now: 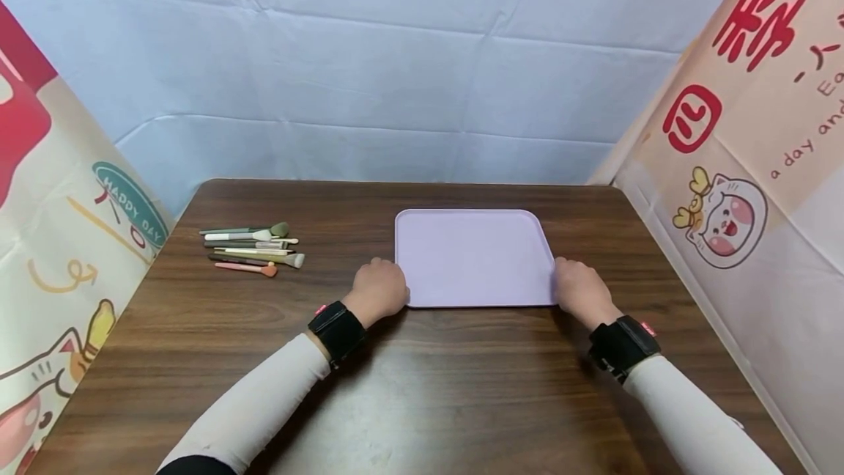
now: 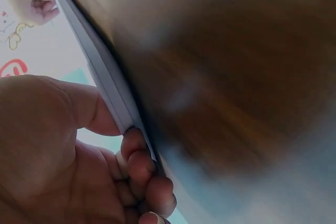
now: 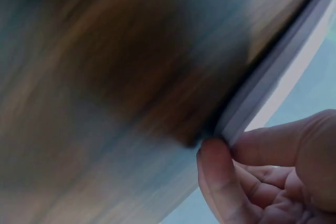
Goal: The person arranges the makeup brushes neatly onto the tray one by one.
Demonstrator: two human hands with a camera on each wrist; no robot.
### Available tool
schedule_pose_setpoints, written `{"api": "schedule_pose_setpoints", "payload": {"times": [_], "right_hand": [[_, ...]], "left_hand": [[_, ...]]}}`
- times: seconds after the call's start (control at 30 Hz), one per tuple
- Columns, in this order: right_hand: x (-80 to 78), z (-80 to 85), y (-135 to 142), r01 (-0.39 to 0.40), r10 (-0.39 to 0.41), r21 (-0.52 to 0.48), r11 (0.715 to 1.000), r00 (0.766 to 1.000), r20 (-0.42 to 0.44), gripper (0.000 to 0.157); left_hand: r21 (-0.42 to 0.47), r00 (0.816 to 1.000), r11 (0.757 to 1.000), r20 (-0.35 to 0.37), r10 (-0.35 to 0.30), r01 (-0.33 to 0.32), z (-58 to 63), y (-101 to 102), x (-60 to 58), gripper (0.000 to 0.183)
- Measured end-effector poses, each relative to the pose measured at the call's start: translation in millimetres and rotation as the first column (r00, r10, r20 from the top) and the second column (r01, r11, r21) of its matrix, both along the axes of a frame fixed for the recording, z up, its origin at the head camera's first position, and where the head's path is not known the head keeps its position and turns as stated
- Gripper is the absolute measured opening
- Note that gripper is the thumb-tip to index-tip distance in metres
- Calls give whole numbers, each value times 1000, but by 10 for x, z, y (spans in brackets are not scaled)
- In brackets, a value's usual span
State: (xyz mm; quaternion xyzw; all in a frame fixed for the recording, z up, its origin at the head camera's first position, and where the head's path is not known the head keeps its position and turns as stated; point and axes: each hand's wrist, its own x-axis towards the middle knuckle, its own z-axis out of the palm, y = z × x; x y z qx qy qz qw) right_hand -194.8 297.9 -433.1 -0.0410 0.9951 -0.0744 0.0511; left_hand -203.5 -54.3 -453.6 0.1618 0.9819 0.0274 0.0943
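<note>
A pale lilac tray (image 1: 475, 259) with rounded corners lies over the middle of the table, its inside bare. My left hand (image 1: 380, 289) grips the tray's left edge near the front corner. In the left wrist view the thumb is on the rim and the curled fingers (image 2: 142, 163) are under it. On the opposite side my right hand (image 1: 583, 288) pinches the right edge near the front corner. The right wrist view has the thumb and fingertips (image 3: 214, 153) meeting at the tray's rim (image 3: 273, 72).
Several makeup brushes (image 1: 253, 246) lie in a loose row at the table's left. The brown wooden table (image 1: 395, 402) reaches back to a pale hanging cloth (image 1: 369, 79). Printed cartoon sheets (image 1: 732, 189) flank both sides.
</note>
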Motion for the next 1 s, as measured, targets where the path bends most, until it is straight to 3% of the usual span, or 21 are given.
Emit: {"api": "schedule_pose_setpoints", "payload": {"times": [0.5, 0.87, 1.0], "right_hand": [[38, 4, -341, -39, 47, -117, 992, 997, 68, 7], [76, 26, -537, -55, 79, -136, 989, 981, 175, 13], [78, 32, -586, -69, 95, -133, 989, 976, 194, 14]], "left_hand": [[79, 994, 995, 94, 54, -62, 37, -527, 129, 27], [66, 990, 996, 127, 54, -62, 76, -818, 188, 25], [79, 992, 996, 126, 23, -33, 68, -920, 195, 20]]}}
